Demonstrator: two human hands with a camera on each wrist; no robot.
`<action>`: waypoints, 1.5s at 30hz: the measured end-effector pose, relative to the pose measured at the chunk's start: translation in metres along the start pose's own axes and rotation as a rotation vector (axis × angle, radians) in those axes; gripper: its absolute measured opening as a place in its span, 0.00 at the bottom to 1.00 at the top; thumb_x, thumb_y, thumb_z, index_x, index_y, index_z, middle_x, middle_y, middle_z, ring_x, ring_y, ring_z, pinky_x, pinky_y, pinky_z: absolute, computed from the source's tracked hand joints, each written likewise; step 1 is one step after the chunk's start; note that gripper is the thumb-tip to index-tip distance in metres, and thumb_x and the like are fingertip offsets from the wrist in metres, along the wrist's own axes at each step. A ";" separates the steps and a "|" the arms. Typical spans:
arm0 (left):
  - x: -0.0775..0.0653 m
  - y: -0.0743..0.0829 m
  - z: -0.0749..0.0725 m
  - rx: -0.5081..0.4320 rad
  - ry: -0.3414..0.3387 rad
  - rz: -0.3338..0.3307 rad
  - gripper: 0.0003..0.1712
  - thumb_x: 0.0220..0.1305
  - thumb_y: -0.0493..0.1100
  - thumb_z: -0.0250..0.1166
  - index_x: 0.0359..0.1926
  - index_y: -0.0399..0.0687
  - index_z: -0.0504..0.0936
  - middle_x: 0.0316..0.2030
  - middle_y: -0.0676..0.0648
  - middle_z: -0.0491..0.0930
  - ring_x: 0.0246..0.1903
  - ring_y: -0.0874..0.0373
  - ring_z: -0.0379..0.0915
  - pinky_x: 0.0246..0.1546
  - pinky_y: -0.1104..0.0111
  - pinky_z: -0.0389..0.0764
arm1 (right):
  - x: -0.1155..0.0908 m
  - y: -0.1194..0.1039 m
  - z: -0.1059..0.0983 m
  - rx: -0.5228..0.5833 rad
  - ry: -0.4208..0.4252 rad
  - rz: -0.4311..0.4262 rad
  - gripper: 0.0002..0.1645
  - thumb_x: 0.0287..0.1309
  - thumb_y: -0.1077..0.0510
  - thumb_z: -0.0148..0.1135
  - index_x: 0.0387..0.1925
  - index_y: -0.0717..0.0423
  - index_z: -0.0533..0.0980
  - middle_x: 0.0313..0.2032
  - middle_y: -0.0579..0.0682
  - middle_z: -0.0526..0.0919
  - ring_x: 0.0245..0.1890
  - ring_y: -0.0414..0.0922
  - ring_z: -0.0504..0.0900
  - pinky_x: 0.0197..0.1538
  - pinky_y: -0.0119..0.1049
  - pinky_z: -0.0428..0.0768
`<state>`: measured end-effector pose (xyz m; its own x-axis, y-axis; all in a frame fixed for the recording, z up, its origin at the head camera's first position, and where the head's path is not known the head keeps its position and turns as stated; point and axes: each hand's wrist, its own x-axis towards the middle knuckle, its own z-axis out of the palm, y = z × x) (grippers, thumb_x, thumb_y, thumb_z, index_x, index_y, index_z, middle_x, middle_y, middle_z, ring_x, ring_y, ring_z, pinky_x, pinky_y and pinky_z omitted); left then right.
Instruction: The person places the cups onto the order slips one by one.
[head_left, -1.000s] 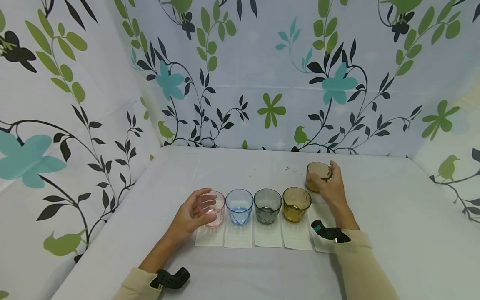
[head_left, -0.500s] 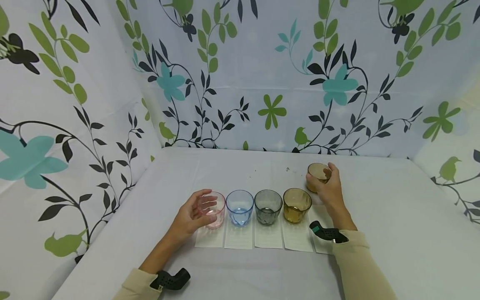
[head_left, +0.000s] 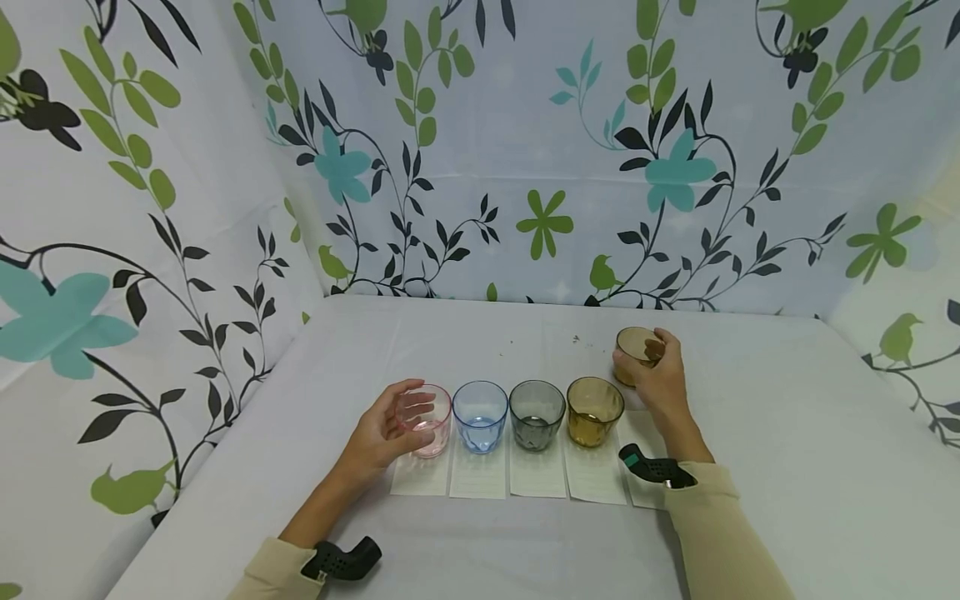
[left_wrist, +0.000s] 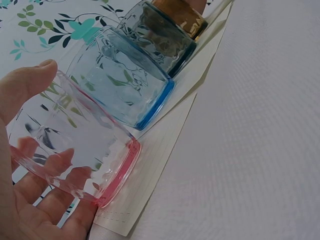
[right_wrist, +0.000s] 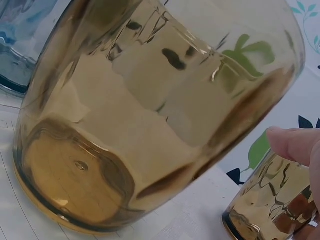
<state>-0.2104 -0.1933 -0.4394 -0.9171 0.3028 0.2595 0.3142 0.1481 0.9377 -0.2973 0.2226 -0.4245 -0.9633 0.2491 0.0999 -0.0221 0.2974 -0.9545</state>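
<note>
My left hand (head_left: 372, 433) curls round a clear pink glass (head_left: 438, 417) at the left end of a row, thumb on its near side and fingers behind. In the left wrist view the fingers show through the glass wall. At the back right, my right hand (head_left: 663, 382) grips a light amber glass (head_left: 632, 342) between thumb and fingers. A blue glass (head_left: 480, 417), a grey glass (head_left: 536, 417) and a darker amber glass (head_left: 594, 413) stand upright between the hands. The right wrist view shows this nearer amber glass (right_wrist: 150, 100) large, partly blocking the view.
Several pale paper slips (head_left: 537, 475) lie side by side under and in front of the row; the rightmost slip (head_left: 647, 433) has no glass on it. A white cloth covers the table (head_left: 480, 550). Patterned curtains (head_left: 450, 167) hang behind and at the sides.
The right hand's thumb and fingers have shifted slightly on the light amber glass, which stays in place. The left hand and the row of glasses have not visibly moved.
</note>
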 end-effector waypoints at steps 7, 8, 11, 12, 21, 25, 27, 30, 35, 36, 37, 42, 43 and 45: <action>0.001 0.001 0.001 0.001 -0.003 0.003 0.42 0.63 0.36 0.70 0.74 0.40 0.60 0.65 0.33 0.71 0.65 0.36 0.71 0.64 0.61 0.75 | -0.003 0.001 -0.002 -0.008 0.010 -0.013 0.56 0.63 0.50 0.70 0.79 0.56 0.45 0.73 0.61 0.60 0.71 0.58 0.61 0.73 0.52 0.64; 0.001 0.001 0.001 0.002 -0.003 0.003 0.42 0.63 0.36 0.70 0.74 0.40 0.60 0.65 0.33 0.71 0.65 0.36 0.71 0.64 0.61 0.75 | -0.004 0.001 -0.002 -0.009 0.009 -0.015 0.56 0.63 0.50 0.70 0.79 0.56 0.46 0.73 0.61 0.61 0.71 0.58 0.61 0.73 0.52 0.64; 0.000 0.002 0.001 0.004 -0.004 0.003 0.42 0.63 0.36 0.70 0.74 0.41 0.60 0.66 0.33 0.71 0.65 0.36 0.70 0.64 0.61 0.74 | -0.005 0.001 -0.003 0.000 0.008 -0.020 0.56 0.63 0.52 0.70 0.79 0.57 0.46 0.72 0.61 0.61 0.71 0.57 0.61 0.72 0.51 0.65; 0.000 0.002 0.001 0.005 -0.003 0.003 0.42 0.63 0.36 0.70 0.74 0.41 0.60 0.66 0.33 0.71 0.65 0.36 0.70 0.64 0.60 0.74 | -0.005 0.001 -0.004 0.000 0.007 -0.021 0.56 0.63 0.52 0.70 0.79 0.57 0.46 0.72 0.61 0.61 0.72 0.57 0.61 0.72 0.51 0.65; 0.000 0.002 0.002 0.010 0.001 0.008 0.41 0.63 0.36 0.69 0.73 0.41 0.60 0.65 0.33 0.71 0.65 0.36 0.70 0.65 0.58 0.74 | -0.010 -0.002 -0.009 -0.002 0.019 -0.013 0.55 0.62 0.52 0.71 0.79 0.57 0.47 0.72 0.61 0.62 0.71 0.56 0.63 0.72 0.51 0.66; 0.000 0.002 0.001 0.014 0.003 0.004 0.42 0.63 0.36 0.70 0.74 0.42 0.60 0.66 0.33 0.71 0.65 0.36 0.70 0.65 0.58 0.74 | -0.011 -0.003 -0.011 0.014 0.021 -0.015 0.55 0.61 0.52 0.72 0.79 0.56 0.48 0.71 0.60 0.63 0.70 0.56 0.64 0.72 0.51 0.67; 0.001 0.002 0.001 0.015 0.003 -0.001 0.43 0.63 0.37 0.70 0.74 0.42 0.60 0.66 0.34 0.71 0.66 0.36 0.70 0.65 0.59 0.74 | -0.011 -0.003 -0.011 0.019 0.026 -0.021 0.55 0.61 0.52 0.72 0.78 0.56 0.48 0.71 0.60 0.63 0.70 0.55 0.64 0.71 0.50 0.68; 0.002 0.002 0.001 0.019 0.004 -0.007 0.43 0.63 0.37 0.70 0.74 0.43 0.60 0.66 0.35 0.72 0.66 0.37 0.70 0.65 0.59 0.74 | -0.013 -0.003 -0.013 0.019 0.031 -0.029 0.55 0.60 0.51 0.72 0.78 0.56 0.49 0.70 0.60 0.64 0.69 0.55 0.65 0.70 0.49 0.68; 0.001 0.002 0.001 0.022 0.012 -0.005 0.42 0.62 0.37 0.70 0.74 0.43 0.61 0.66 0.36 0.72 0.66 0.37 0.70 0.65 0.58 0.74 | -0.017 -0.005 -0.015 -0.004 0.023 -0.029 0.56 0.60 0.50 0.73 0.78 0.56 0.49 0.71 0.59 0.64 0.69 0.55 0.65 0.70 0.50 0.68; 0.001 0.001 0.001 0.023 0.013 -0.001 0.42 0.63 0.37 0.70 0.74 0.42 0.61 0.66 0.36 0.73 0.66 0.36 0.70 0.65 0.57 0.74 | -0.017 -0.005 -0.015 -0.009 0.020 -0.030 0.56 0.60 0.50 0.73 0.78 0.56 0.49 0.71 0.59 0.64 0.69 0.55 0.65 0.70 0.51 0.68; 0.001 0.001 0.001 0.025 0.012 0.003 0.42 0.63 0.37 0.70 0.73 0.42 0.60 0.66 0.36 0.72 0.65 0.36 0.70 0.65 0.57 0.74 | -0.018 -0.006 -0.015 -0.014 0.018 -0.033 0.56 0.60 0.50 0.73 0.79 0.56 0.49 0.71 0.59 0.65 0.69 0.55 0.65 0.70 0.51 0.68; 0.000 0.000 0.001 0.025 0.004 0.018 0.41 0.64 0.36 0.69 0.73 0.40 0.60 0.66 0.33 0.72 0.65 0.32 0.69 0.65 0.54 0.73 | -0.022 -0.009 -0.018 -0.023 0.022 -0.055 0.56 0.59 0.50 0.74 0.78 0.57 0.50 0.70 0.59 0.66 0.69 0.55 0.66 0.70 0.51 0.69; 0.000 0.000 0.001 0.023 0.004 0.018 0.41 0.64 0.36 0.69 0.73 0.40 0.60 0.66 0.33 0.72 0.65 0.32 0.69 0.65 0.54 0.73 | -0.023 -0.010 -0.018 -0.021 0.023 -0.062 0.56 0.59 0.50 0.73 0.78 0.57 0.50 0.70 0.59 0.66 0.68 0.55 0.66 0.69 0.50 0.69; 0.000 0.000 0.001 0.019 0.002 0.020 0.41 0.64 0.36 0.69 0.73 0.40 0.60 0.66 0.32 0.71 0.65 0.32 0.68 0.65 0.55 0.73 | -0.025 -0.012 -0.019 -0.014 0.025 -0.077 0.55 0.60 0.50 0.73 0.78 0.57 0.51 0.69 0.59 0.67 0.68 0.54 0.66 0.69 0.50 0.69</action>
<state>-0.2102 -0.1923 -0.4397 -0.9110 0.3038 0.2788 0.3373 0.1598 0.9277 -0.2675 0.2308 -0.4105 -0.9519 0.2482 0.1796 -0.0916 0.3288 -0.9399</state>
